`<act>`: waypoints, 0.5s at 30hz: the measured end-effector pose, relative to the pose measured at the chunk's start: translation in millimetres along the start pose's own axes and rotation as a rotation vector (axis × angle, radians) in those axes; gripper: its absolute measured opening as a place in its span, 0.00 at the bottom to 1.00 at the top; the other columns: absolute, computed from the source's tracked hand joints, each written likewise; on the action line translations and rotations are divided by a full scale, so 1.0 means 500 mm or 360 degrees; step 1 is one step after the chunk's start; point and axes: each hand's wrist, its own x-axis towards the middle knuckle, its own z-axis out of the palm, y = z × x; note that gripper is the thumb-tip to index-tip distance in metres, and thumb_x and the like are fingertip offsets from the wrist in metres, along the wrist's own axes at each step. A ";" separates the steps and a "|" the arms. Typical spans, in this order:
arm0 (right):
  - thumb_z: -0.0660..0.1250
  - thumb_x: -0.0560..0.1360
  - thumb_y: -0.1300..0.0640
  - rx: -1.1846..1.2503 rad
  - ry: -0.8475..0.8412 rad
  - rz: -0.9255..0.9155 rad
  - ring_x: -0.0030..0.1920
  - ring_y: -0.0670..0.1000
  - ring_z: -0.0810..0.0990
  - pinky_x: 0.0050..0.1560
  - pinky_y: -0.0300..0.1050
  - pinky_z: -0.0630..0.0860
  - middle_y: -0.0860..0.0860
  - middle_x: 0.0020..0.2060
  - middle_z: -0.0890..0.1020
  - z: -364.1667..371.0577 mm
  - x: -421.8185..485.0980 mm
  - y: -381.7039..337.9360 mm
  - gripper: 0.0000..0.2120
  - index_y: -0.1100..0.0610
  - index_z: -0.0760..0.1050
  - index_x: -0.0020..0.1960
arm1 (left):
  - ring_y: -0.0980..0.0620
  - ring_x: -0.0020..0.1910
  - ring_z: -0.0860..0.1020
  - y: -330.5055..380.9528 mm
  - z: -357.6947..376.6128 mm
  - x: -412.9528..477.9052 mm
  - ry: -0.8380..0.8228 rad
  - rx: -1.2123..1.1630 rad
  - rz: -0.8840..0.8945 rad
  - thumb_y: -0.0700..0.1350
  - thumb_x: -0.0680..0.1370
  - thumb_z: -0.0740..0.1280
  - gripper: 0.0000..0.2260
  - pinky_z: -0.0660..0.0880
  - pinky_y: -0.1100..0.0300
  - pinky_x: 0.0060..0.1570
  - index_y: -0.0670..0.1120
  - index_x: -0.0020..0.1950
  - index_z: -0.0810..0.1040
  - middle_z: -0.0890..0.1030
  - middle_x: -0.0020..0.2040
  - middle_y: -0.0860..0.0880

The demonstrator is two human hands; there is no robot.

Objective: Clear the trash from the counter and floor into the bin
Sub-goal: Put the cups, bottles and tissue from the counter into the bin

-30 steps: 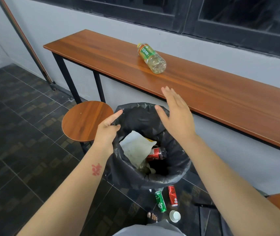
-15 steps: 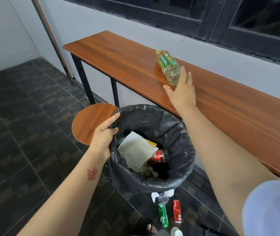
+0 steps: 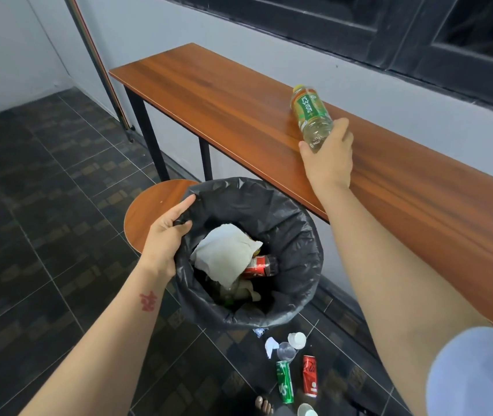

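A plastic bottle (image 3: 310, 112) with a green label lies on the wooden counter (image 3: 227, 97). My right hand (image 3: 328, 159) grips its clear bottom end. My left hand (image 3: 167, 235) holds the rim of the bin (image 3: 296, 235), which is lined with a black bag. Inside the bin lie white paper (image 3: 224, 256) and a red can (image 3: 258, 265). On the floor by the bin lie a green can (image 3: 284, 385), a red can (image 3: 310, 379), clear plastic cups (image 3: 287, 351) and paper scraps (image 3: 270, 346).
A round wooden stool (image 3: 146, 214) stands left of the bin, under the counter's edge. Dark tiled floor (image 3: 44, 205) stretches to the left. A slanted pole (image 3: 98, 61) leans by the wall. A toe (image 3: 264, 405) shows at the bottom edge.
My right hand moved from above the bin up to the counter and closed round the bottle's base. My left hand stayed on the bin's rim.
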 end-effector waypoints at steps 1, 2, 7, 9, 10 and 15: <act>0.71 0.73 0.49 0.0005 0.0000 -0.0005 0.58 0.58 0.76 0.53 0.52 0.77 0.57 0.61 0.72 -0.001 0.001 0.000 0.30 0.57 0.61 0.68 | 0.52 0.55 0.83 -0.002 0.000 0.004 -0.0001 0.0018 0.0002 0.31 0.82 0.60 0.21 0.80 0.54 0.57 0.53 0.63 0.82 0.83 0.59 0.55; 0.71 0.73 0.50 0.0015 -0.0003 -0.0009 0.58 0.58 0.76 0.53 0.51 0.77 0.57 0.61 0.72 -0.001 0.001 0.000 0.29 0.57 0.61 0.67 | 0.51 0.58 0.81 -0.004 -0.001 0.006 0.0004 0.0028 0.0000 0.32 0.82 0.60 0.21 0.78 0.51 0.61 0.54 0.62 0.83 0.83 0.60 0.55; 0.71 0.73 0.52 0.0235 -0.0009 0.0013 0.57 0.53 0.77 0.50 0.45 0.76 0.54 0.61 0.72 -0.026 -0.017 0.002 0.26 0.56 0.63 0.65 | 0.53 0.60 0.80 -0.014 -0.016 0.001 -0.0002 -0.0021 0.0018 0.30 0.81 0.59 0.22 0.76 0.51 0.64 0.53 0.64 0.82 0.83 0.59 0.57; 0.70 0.73 0.53 0.0399 0.0007 0.0025 0.56 0.49 0.75 0.48 0.41 0.72 0.52 0.63 0.71 -0.044 -0.042 0.001 0.27 0.55 0.63 0.67 | 0.54 0.59 0.81 -0.017 -0.029 0.001 -0.0009 -0.0052 0.0022 0.30 0.82 0.59 0.22 0.76 0.51 0.63 0.52 0.65 0.81 0.84 0.58 0.58; 0.70 0.73 0.53 0.0489 0.0029 0.0030 0.55 0.46 0.74 0.49 0.40 0.71 0.52 0.63 0.70 -0.054 -0.059 -0.001 0.28 0.54 0.62 0.68 | 0.55 0.59 0.81 -0.018 -0.034 0.001 -0.0008 -0.0058 0.0024 0.31 0.82 0.59 0.22 0.76 0.51 0.63 0.53 0.66 0.81 0.83 0.58 0.58; 0.70 0.73 0.53 0.0755 0.0086 -0.0079 0.56 0.41 0.73 0.56 0.41 0.73 0.50 0.62 0.71 -0.097 -0.176 -0.001 0.27 0.53 0.65 0.69 | 0.54 0.62 0.78 -0.023 -0.045 0.006 -0.0049 -0.0044 0.0029 0.32 0.82 0.60 0.22 0.73 0.50 0.67 0.54 0.66 0.80 0.81 0.62 0.59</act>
